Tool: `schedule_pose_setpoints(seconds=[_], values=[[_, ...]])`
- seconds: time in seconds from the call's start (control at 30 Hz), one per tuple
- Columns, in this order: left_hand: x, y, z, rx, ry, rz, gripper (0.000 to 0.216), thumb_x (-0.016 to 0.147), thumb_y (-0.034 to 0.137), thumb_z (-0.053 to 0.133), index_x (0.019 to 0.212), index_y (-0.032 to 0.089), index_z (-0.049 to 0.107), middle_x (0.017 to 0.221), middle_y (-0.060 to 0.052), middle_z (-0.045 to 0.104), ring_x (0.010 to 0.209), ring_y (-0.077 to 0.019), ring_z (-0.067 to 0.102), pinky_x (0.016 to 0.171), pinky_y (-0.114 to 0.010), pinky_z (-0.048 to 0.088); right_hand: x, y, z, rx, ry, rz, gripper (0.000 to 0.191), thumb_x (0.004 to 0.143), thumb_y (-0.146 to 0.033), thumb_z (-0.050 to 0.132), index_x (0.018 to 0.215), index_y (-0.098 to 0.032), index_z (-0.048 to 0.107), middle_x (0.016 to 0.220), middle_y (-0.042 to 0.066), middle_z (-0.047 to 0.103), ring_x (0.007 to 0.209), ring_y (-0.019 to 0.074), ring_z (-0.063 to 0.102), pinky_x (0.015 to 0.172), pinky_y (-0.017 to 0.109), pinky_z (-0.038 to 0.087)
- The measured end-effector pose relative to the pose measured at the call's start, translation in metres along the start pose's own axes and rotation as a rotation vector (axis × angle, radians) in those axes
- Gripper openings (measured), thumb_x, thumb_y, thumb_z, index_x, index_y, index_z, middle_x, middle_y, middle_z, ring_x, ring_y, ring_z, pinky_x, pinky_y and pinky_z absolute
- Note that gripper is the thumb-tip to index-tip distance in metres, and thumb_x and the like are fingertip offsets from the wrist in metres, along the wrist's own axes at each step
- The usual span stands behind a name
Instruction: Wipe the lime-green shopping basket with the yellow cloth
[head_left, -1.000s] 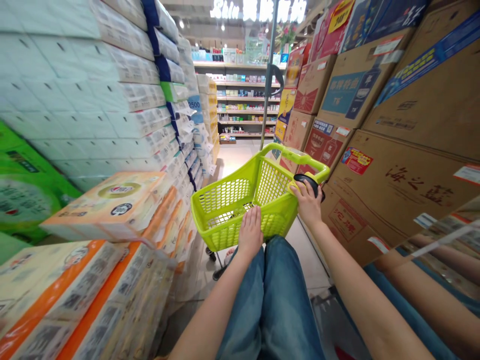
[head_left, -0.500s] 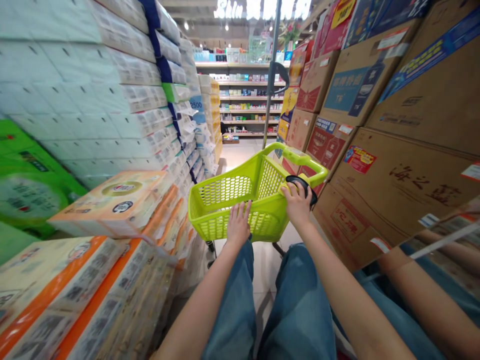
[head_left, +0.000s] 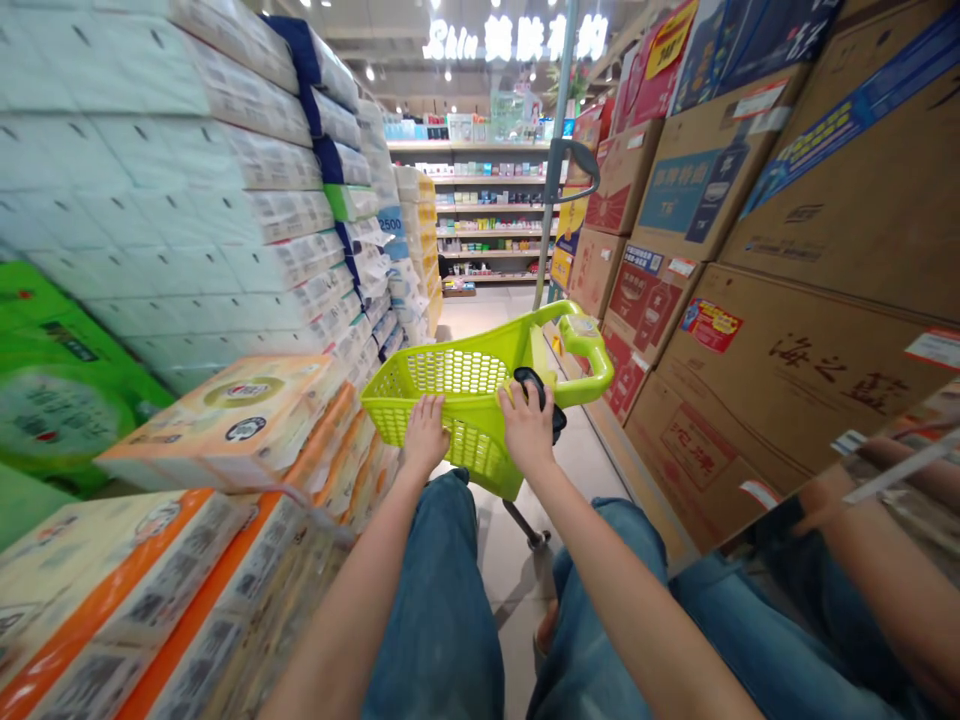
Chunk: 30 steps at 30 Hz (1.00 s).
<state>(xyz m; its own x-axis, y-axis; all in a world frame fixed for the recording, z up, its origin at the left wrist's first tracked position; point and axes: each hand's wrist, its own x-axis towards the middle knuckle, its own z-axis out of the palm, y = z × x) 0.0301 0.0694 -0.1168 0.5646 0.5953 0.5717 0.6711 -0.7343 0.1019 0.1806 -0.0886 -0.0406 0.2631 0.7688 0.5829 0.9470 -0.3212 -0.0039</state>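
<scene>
A lime-green plastic shopping cart stands sideways in front of me, with lattice walls and its looped handle at the right. My left hand curls its fingers over the near rim, close to the basket's front end. Further right, my right hand grips the same rim beside a black rounded fitting near the handle. The part of the basket floor I can see holds nothing. A grey pole with a hooked grip rises behind the handle end.
On the left stand stacked tissue packs and lower orange-and-white bundles. Cardboard cartons line the right side. Loaded shelves cross the far end of the aisle. Tiled floor shows between my legs.
The cart has shifted left and turned a little, its handle end swinging nearer. Both hands have moved left with it, still on the rim. More floor shows between cart and right-hand cartons.
</scene>
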Motion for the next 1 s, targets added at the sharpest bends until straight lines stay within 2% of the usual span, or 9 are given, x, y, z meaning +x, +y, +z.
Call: schedule_pose_setpoints(seconds=[0.13,0.23,0.33,0.5,0.6,0.7,0.8,0.87,1.0], values=[[-0.015,-0.018,-0.009,-0.009,0.013,0.011,0.064,0.078,0.011,0.050,0.141,0.014,0.038,0.144,-0.016,0.049,0.143,-0.0294,0.036,0.117,-0.050,0.032,-0.011,-0.018,-0.024,0.046,-0.042,-0.063,0.047,0.090,-0.016,0.045,0.135,-0.024,0.056,0.142,0.009,0.055,0.132,0.0304,0.039,0.117,0.057,0.012],[-0.032,-0.022,-0.019,-0.020,0.021,0.027,0.063,0.080,0.011,0.049,0.142,0.014,0.038,0.144,-0.015,0.049,0.145,-0.0292,0.034,0.118,-0.049,0.032,-0.022,-0.019,-0.050,0.083,-0.088,-0.062,0.048,0.086,-0.016,0.050,0.132,-0.026,0.058,0.140,0.007,0.057,0.130,0.0292,0.042,0.117,0.059,0.008],[-0.049,-0.018,-0.026,-0.038,0.039,0.023,0.064,0.081,0.012,0.047,0.144,0.015,0.034,0.145,-0.016,0.048,0.147,-0.0292,0.030,0.118,-0.050,0.031,-0.035,0.000,-0.082,0.071,-0.098,-0.037,0.047,0.083,-0.013,0.052,0.126,-0.029,0.062,0.136,0.005,0.061,0.128,0.0287,0.045,0.118,0.059,0.007],[-0.068,-0.008,-0.034,-0.081,0.084,-0.033,0.064,0.083,0.015,0.048,0.145,0.013,0.033,0.147,-0.017,0.045,0.149,-0.0300,0.024,0.119,-0.051,0.028,-0.059,0.055,-0.119,0.111,-0.031,0.046,0.053,0.080,-0.006,0.047,0.123,-0.033,0.064,0.133,-0.001,0.063,0.132,0.0248,0.047,0.118,0.061,0.008],[-0.068,0.002,-0.040,-0.101,0.082,-0.097,0.066,0.081,0.014,0.049,0.145,0.012,0.034,0.148,-0.018,0.044,0.149,-0.0326,0.025,0.119,-0.055,0.026,-0.068,0.073,-0.119,0.231,0.015,0.035,0.056,0.078,-0.003,0.043,0.122,-0.031,0.064,0.135,0.000,0.062,0.134,0.0229,0.047,0.117,0.057,0.019],[-0.058,0.026,-0.056,-0.158,0.045,-0.148,0.070,0.080,0.014,0.050,0.147,0.011,0.031,0.151,-0.020,0.042,0.147,-0.0354,0.029,0.118,-0.061,0.022,-0.072,0.071,-0.109,0.310,0.090,0.035,0.055,0.076,-0.003,0.042,0.119,-0.027,0.066,0.130,0.003,0.063,0.133,0.0242,0.047,0.118,0.054,0.023],[-0.047,0.064,-0.076,-0.322,-0.052,0.147,0.079,0.081,0.010,0.046,0.154,0.016,0.016,0.156,-0.014,0.038,0.147,-0.0258,0.030,0.122,-0.052,0.021,-0.073,0.062,-0.100,0.341,0.151,0.064,0.055,0.075,-0.002,0.042,0.118,-0.026,0.067,0.128,0.004,0.063,0.133,0.0259,0.045,0.119,0.056,0.019],[-0.043,0.090,-0.084,-0.398,-0.094,0.298,0.083,0.079,0.010,0.047,0.155,0.018,0.014,0.158,-0.012,0.035,0.148,-0.0242,0.028,0.123,-0.050,0.020,-0.075,0.060,-0.097,0.361,0.171,0.057,0.057,0.074,-0.002,0.042,0.120,-0.026,0.066,0.129,0.004,0.061,0.134,0.0261,0.043,0.120,0.057,0.017],[-0.039,0.119,-0.081,-0.493,-0.074,0.263,0.085,0.075,0.007,0.049,0.154,0.013,0.017,0.157,-0.014,0.036,0.149,-0.0262,0.025,0.122,-0.050,0.025,-0.073,0.071,-0.089,0.391,0.178,0.027,0.056,0.076,-0.003,0.042,0.121,-0.028,0.065,0.131,0.003,0.060,0.135,0.0251,0.042,0.120,0.056,0.017]])
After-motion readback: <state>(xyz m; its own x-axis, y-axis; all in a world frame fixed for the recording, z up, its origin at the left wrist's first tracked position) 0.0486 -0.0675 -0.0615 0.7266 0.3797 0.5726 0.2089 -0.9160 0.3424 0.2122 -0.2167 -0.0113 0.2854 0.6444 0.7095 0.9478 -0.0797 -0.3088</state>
